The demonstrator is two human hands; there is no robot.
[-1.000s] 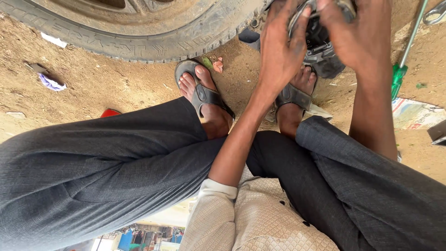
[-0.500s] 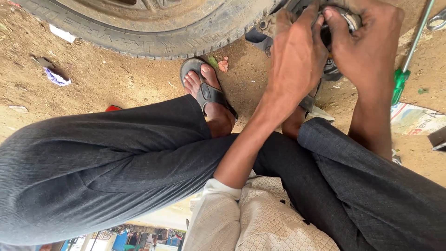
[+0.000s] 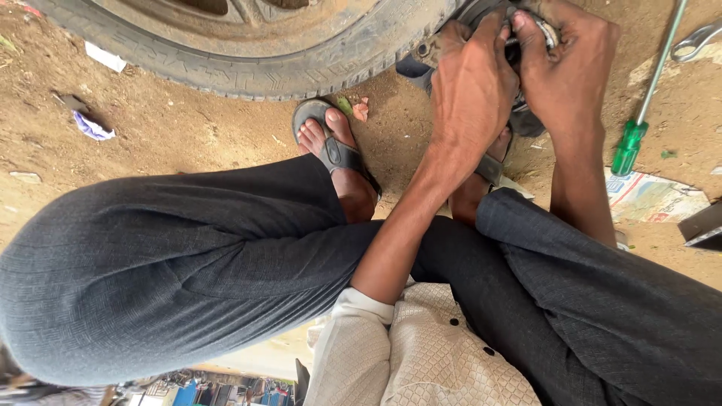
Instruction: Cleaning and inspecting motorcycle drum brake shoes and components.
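Both hands work close together at about one o'clock in the view, near the top edge. The left hand (image 3: 474, 83) has its fingers curled over a dark metal part (image 3: 526, 113), its back turned to the camera. The right hand (image 3: 568, 71) grips the same part from the other side, thumb and fingers pinched on its shiny upper edge. The two hands touch at the fingertips. Most of the part is hidden beneath them, so its shape cannot be made out.

The part sits just beside the tyre (image 3: 256, 53), which arcs across the top from eleven to twelve o'clock, dusty and resting on the dirt ground (image 3: 150, 143).

At the centre, a foot in a grey sandal (image 3: 335, 150) stands on the ground, toes pointing toward the tyre. The other foot is mostly hidden under the left forearm. Dark grey trousers (image 3: 165, 263) fill the lower half from nine o'clock round to four. A cream shirt (image 3: 421, 353) shows at six o'clock.

At two o'clock a screwdriver with a green handle (image 3: 632, 143) lies on the ground, near the right forearm. A spanner (image 3: 696, 41) lies beyond it at the right edge. A printed sheet of paper (image 3: 654, 199) lies at three o'clock. A scrap of purple cloth (image 3: 94, 128) lies at ten o'clock.
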